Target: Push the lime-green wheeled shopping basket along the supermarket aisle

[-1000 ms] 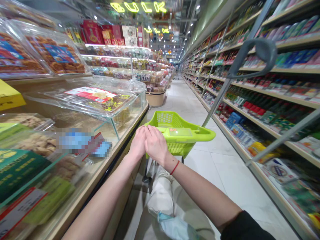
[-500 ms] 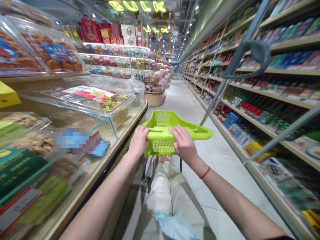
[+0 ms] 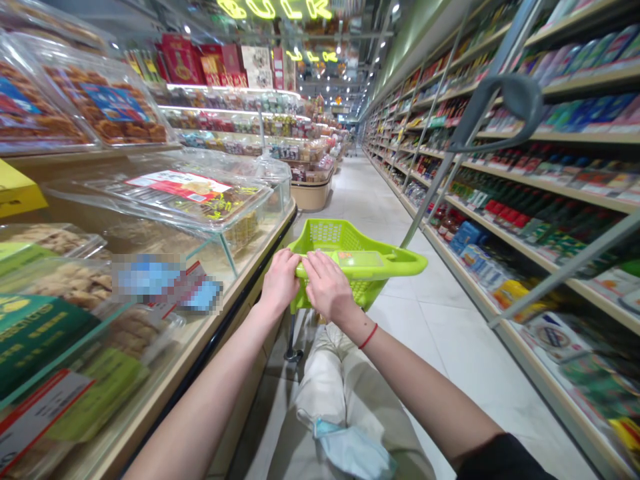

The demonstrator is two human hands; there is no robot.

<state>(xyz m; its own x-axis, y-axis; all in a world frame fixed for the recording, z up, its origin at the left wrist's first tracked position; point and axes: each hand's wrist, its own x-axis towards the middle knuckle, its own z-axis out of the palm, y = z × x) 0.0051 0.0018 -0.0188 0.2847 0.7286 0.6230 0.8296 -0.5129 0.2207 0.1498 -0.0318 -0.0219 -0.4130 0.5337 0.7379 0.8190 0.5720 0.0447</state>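
Ahead of my legs stands a lime-green shopping cart [image 3: 390,265] with a perforated basket; its inside shows only in part. My left hand [image 3: 281,283] is wrapped over the left end of the handle. Close beside it, my right hand [image 3: 326,285] curls over the same handle, left of its middle, a red string [image 3: 369,336] on the wrist. The fingertips of both hands fold over the bar. A light blue face mask [image 3: 353,448] hangs in front of my pale trousers [image 3: 327,373].
On the left runs a wooden display counter [image 3: 200,353] with clear snack boxes [image 3: 200,193] and glass dividers. Tall stocked shelves [image 3: 565,263] line the right, with a grey-handled ladder [image 3: 495,127] leaning there. A tiled aisle [image 3: 355,180] leads ahead past a rounded display stand [image 3: 313,193].
My right hand has slid left along the cart handle, close to my left hand. The left hand keeps its place, and the cart and shelves look almost the same.
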